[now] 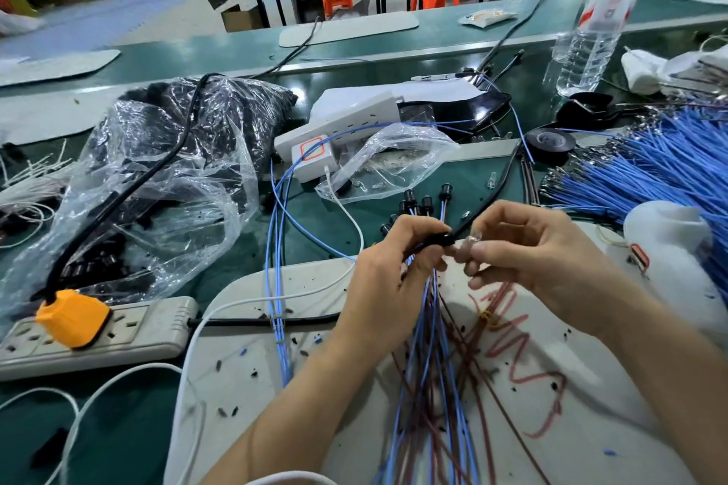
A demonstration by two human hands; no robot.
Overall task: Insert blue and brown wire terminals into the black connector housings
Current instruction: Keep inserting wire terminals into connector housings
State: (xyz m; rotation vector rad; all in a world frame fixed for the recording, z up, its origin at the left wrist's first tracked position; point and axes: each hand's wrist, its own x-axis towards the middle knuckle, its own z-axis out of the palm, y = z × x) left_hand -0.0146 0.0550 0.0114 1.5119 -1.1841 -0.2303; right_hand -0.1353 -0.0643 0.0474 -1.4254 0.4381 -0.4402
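A bundle of blue and brown wires point(433, 346) is gripped in the curled left hand point(394, 268) above the bench point(323, 224), and a black connector housing point(443, 238) is pinched at that hand's fingertips. Several fitted housings point(425, 203) stand up above the fist. Just beside the housing, a small glinting piece, probably a terminal point(474, 240), is pinched between thumb and forefinger of the right hand point(528, 248); whether it is touching the housing cannot be told. The wires are judged light, thin and limp, so a hold close behind the terminal is advised, lest the wire buckle when pushed. The housing is judged small, rigid and smooth, best pinched on its sides with its opening left free. The terminal is likely easily bent, so a straight push is called for.
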